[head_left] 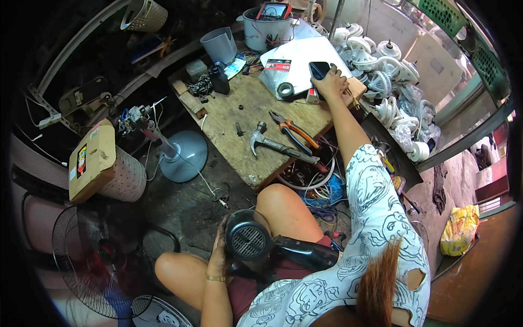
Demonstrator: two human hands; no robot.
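Note:
My left hand (pixel 219 252) is wrapped round the side of a black fan motor housing (pixel 249 235) with a slotted round end, held over my lap. A glossy black neck-like piece (pixel 305 252) lies across my thigh beside it; whether the two are joined I cannot tell. At the far right of the wooden table, my right hand (pixel 332 84) is closed over a dark smartphone (pixel 318 70) above white paper (pixel 299 52). A roll of black tape (pixel 285 90) lies near that hand. Closer to me on the table are a claw hammer (pixel 272 144) and orange-handled pliers (pixel 294 132).
White plastic fan parts (pixel 381 76) are piled at the right. A fan stand with a round grey base (pixel 184 156) stands left of the table (pixel 229 117), beside a cardboard box (pixel 91 161). A wire fan guard (pixel 101 261) is at lower left. Tangled wires (pixel 327 191) fill the space under the table.

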